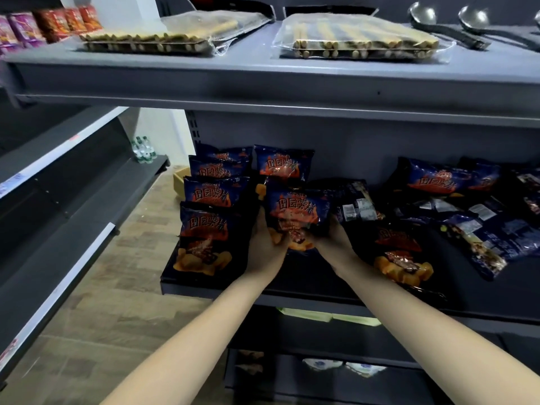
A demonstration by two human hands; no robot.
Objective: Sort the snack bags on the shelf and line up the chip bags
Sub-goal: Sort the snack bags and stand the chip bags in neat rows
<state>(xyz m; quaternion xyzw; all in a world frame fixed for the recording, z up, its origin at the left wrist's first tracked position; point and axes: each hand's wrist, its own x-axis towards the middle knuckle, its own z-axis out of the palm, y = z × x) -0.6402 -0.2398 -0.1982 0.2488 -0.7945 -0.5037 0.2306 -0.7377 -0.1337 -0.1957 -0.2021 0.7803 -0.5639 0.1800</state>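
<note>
Both hands clasp one dark-blue foil chip bag point(296, 213) upright — left hand point(267, 247) and right hand point(333, 239) at its lower corners — near the grey metal shelf's point(292, 299) front left, beside a standing row of matching bags point(213, 206). Released leaning, it could topple — or knock its neighbours over.

This is a shop aisle: grey metal shelving point(263, 83) carries many identical chip bags point(214, 197) left and right of the gripped bag point(298, 210), sealed wafer-roll packs point(362, 39) on the tier above it, and price-strip rails point(58, 149) far left.
</note>
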